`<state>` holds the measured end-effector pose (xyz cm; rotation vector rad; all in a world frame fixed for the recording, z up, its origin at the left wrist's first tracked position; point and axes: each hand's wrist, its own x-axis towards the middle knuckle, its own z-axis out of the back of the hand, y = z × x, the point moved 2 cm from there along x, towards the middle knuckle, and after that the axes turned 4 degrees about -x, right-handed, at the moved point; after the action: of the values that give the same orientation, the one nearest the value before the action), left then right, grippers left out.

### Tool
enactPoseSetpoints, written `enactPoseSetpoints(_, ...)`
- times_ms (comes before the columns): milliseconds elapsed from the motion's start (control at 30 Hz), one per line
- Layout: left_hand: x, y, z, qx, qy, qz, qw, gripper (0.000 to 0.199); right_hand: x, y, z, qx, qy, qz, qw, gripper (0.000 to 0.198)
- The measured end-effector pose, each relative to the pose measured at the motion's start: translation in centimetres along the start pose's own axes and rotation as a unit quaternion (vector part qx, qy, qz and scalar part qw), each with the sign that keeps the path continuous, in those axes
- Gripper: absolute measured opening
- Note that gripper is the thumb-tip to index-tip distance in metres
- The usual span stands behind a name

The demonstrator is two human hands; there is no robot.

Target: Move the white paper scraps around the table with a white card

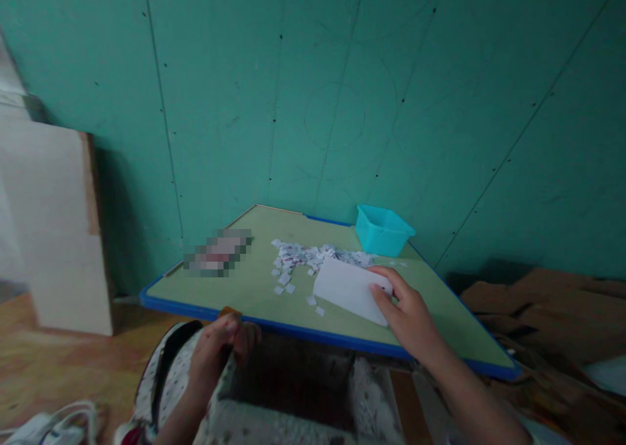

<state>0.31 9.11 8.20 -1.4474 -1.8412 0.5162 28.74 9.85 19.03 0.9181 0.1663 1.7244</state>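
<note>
My right hand (403,308) pinches a white sheet of paper (349,285) by its right end, thumb on top, above the table. Just behind the sheet lies a loose heap of small white paper pieces (303,256), with a few scattered nearer the front. My left hand (222,340) is closed at the table's front edge, beside the rim of an open box (274,415). A small orange-brown bit shows above its fingers; what they grip, if anything, cannot be made out.
The pale green table (235,295) has a blue edge and stands near a green wall (303,106). A turquoise plastic bin (384,233) sits at its back right. A blurred-out flat object (218,252) lies on the left. Flattened cardboard (552,314) fills the right floor.
</note>
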Motion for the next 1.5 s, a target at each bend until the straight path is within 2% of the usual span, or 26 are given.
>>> enactPoseSetpoints(133, 0.1, -0.3, -0.1, 0.002, 0.001, 0.009, 1.0, 0.035, 0.3, -0.5, 0.4, -0.036, -0.032, 0.013, 0.999, 0.033)
enactPoseSetpoints(433, -0.2, -0.4, -0.5, 0.012, -0.005, -0.012, 1.0, 0.034, 0.5, 0.6, -1.0, -0.049, -0.018, 0.053, 0.997, 0.03)
enactPoseSetpoints(633, -0.1, -0.6, -0.8, 0.016, 0.016, -0.004, 1.0, 0.036, -1.8, 1.5, -0.1, -0.074, -0.037, 0.091, 0.992, 0.027)
enactPoseSetpoints(733, -0.1, -0.8, -1.1, 0.011, 0.007, -0.013, 1.0, 0.034, -3.3, 2.0, 0.2, -0.115, -0.047, 0.174, 0.977, 0.024)
enactPoseSetpoints(867, -0.1, -0.8, -1.0, 0.018, 0.0, -0.006, 1.0, 0.033, -4.6, 2.5, -0.2, -0.162, -0.062, 0.311, 0.934, 0.029)
enactPoseSetpoints(1033, -0.1, -0.8, -0.6, 0.019, 0.012, -0.007, 1.0, 0.033, -6.1, 2.4, 0.0, -0.19, -0.038, 0.374, 0.907, 0.03)
enactPoseSetpoints(1133, -0.1, -0.7, -0.3, 0.021, 0.023, -0.004, 1.0, 0.032, -7.2, 1.9, 0.7, -0.21, -0.031, 0.378, 0.901, 0.03)
enactPoseSetpoints(1233, -0.2, -0.6, -0.3, 0.029, 0.008, -0.009, 1.0, 0.033, -7.8, 1.1, 1.5, -0.222, -0.037, 0.367, 0.903, 0.034)
enactPoseSetpoints(1500, -0.1, -1.2, -1.3, 0.027, -0.001, -0.009, 1.0, 0.032, -6.5, -0.6, 1.4, -0.208, -0.051, 0.329, 0.92, 0.031)
